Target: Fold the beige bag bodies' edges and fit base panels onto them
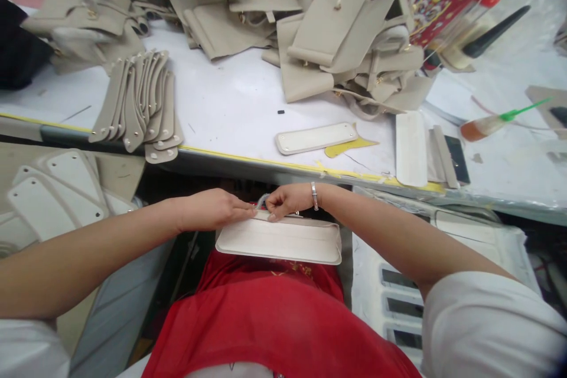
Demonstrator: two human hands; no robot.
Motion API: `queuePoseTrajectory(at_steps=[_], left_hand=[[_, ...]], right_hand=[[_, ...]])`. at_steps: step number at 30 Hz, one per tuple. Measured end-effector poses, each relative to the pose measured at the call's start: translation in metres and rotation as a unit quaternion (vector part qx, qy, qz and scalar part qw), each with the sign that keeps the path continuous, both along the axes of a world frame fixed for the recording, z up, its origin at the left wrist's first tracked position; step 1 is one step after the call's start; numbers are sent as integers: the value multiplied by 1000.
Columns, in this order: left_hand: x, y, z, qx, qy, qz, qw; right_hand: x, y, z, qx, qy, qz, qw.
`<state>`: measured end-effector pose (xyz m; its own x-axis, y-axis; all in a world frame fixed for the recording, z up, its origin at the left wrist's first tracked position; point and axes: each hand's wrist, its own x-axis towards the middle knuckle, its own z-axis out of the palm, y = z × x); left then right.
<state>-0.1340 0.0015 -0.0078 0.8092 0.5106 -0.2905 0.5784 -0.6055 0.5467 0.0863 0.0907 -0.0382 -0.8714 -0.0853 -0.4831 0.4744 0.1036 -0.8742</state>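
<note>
A small cream handbag [279,241] rests on my lap with its long pale panel facing up. My left hand [219,208] holds its upper left edge, the fingers pressed together along the rim; the thumb is hidden. Beside it my right hand [287,199] is closed, thumb and fingertips pinching the bag's upper edge. A grey looped handle [262,201] rises between the two hands. The far side of the bag is out of sight.
Beige bag bodies [330,23] are heaped across the back of the table [221,94]. Stacked straps [137,100] lie left, above pale panels [57,189]. A single panel [316,137], a green-tipped glue bottle [487,125] and a white plastic crate [385,307] are at right.
</note>
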Motion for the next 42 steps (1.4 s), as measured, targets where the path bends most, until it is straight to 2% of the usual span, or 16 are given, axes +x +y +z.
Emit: queuePoseTrajectory(at_steps=[5, 9, 11, 16, 21, 25, 29, 34, 36, 39, 41, 42], left_hand=[[-18, -11, -3, 11, 5, 52, 999], [-20, -16, 0, 42, 43, 34, 998], [-20, -18, 1, 61, 48, 43, 996], [-18, -28, -3, 93, 20, 111, 989], [-12, -31, 3, 85, 7, 132, 988], [-5, -23, 11, 12, -40, 167, 985], [4, -17, 2, -77, -111, 238, 962], [9, -23, -7, -105, -103, 270, 952], [8, -24, -6, -113, -94, 269, 952], [6, -23, 1, -113, -67, 263, 956], [8, -24, 6, -76, -36, 248, 965], [12, -26, 9, -36, -21, 240, 970]], right_hand=[[-27, -3, 0, 33, 9, 4, 999], [-50, -7, 4, 67, 12, 11, 998], [-61, -9, 8, 97, 12, 14, 995], [-72, -15, 16, 197, -5, 14, 980], [-42, -16, 23, 192, -19, -1, 981], [-2, -15, 26, 148, -49, -45, 987], [18, -24, 25, 161, -2, -122, 979], [19, -37, 18, 165, 66, -118, 977], [18, -38, 15, 184, 81, -101, 974], [21, -36, 18, 255, 79, -69, 961], [33, -34, 27, 305, 62, -65, 948], [43, -35, 33, 326, 55, -85, 940]])
